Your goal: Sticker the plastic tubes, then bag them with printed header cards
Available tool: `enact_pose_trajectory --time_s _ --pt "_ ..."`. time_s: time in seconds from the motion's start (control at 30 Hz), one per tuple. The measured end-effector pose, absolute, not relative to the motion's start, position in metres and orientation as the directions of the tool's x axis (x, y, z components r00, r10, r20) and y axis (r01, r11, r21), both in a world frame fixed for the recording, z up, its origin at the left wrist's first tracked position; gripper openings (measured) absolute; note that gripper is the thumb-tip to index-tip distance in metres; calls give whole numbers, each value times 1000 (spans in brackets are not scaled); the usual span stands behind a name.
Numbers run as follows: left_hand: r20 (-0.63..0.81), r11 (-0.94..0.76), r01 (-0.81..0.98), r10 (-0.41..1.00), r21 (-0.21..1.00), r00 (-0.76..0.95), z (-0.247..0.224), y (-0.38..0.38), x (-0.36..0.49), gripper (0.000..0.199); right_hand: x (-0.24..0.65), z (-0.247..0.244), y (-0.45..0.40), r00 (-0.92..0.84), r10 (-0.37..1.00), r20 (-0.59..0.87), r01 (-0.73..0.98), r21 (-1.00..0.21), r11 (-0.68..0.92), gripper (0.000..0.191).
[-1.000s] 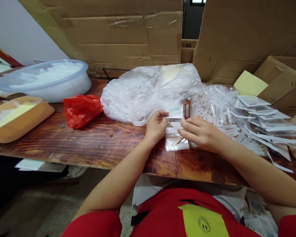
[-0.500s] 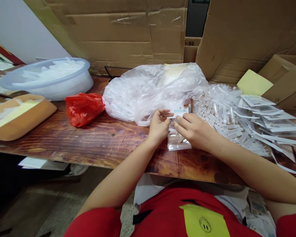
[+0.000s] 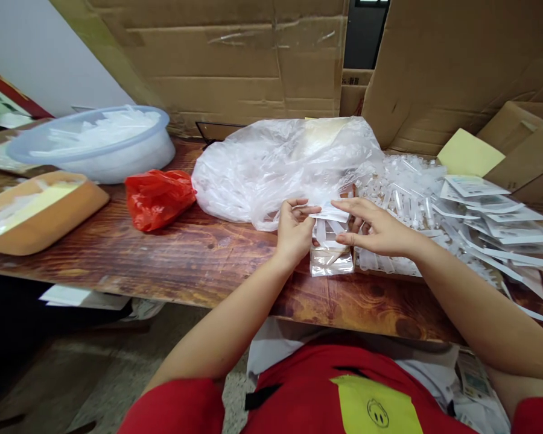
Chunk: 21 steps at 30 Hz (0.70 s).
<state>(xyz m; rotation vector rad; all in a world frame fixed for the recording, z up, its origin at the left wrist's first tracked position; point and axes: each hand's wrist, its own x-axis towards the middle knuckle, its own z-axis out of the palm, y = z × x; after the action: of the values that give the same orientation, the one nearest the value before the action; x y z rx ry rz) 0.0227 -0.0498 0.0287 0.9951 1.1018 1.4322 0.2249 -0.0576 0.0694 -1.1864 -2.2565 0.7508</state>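
A clear plastic packet [image 3: 332, 262] with a white and light-blue header card [image 3: 329, 211] lies near the table's middle, small white pieces showing inside. My left hand [image 3: 295, 229] pinches the card's left edge between thumb and fingers. Over the packet's right side, my right hand [image 3: 373, 228] has its thumb and fingers spread, the fingertips close to the card. Just beyond my hands rests a big crumpled translucent bag [image 3: 262, 163]. Many small clear tubes and white caps [image 3: 400, 199] are heaped to the right of my right hand.
A red plastic bag [image 3: 158, 199], an orange tray [image 3: 49, 226] and a blue tub [image 3: 117, 150] of white pieces stand left. Stacked packets [image 3: 493, 208] and a yellow paper [image 3: 469, 152] are right. Cardboard [image 3: 235, 66] walls the back. Someone's fingers show at the far right edge.
My right hand has opened, its thumb and fingers now spread and moved slightly right. More of the packet shows between my hands. The left hand keeps its pinch. The whole view has shifted slightly.
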Motion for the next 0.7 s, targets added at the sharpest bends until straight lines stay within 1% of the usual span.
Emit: enact_pose_trajectory --time_s 0.07,0.13,0.27,0.37,0.43,0.5,0.57,0.7 --pt "45 -78 -231 989 970 -144 26 -49 23 44 219 66 -58 -510 852 117 552 -716 428 75" --pt "88 -119 -225 986 967 -143 23 -50 23 42 211 62 -59 -483 866 128 536 -739 408 69" --pt "140 -165 -237 983 957 -121 18 -51 24 41 198 54 -62 -423 880 217 546 -714 438 58" --pt "151 -180 -233 979 956 -136 15 -52 24 42 195 53 -65 -404 884 238 562 -697 444 61" --pt "178 -208 -222 973 953 -145 13 -52 24 42 194 53 -67 -387 893 232 568 -703 428 68" --pt "199 -228 -217 969 949 -147 12 -52 24 41 192 53 -69 -346 910 230 581 -708 400 69" --pt "203 -231 -220 969 948 -142 13 -53 24 41 188 52 -69 -290 925 245 594 -712 374 61" --pt "181 -210 -245 974 947 -135 15 -56 26 41 184 48 -64 -203 929 310 571 -734 369 38"
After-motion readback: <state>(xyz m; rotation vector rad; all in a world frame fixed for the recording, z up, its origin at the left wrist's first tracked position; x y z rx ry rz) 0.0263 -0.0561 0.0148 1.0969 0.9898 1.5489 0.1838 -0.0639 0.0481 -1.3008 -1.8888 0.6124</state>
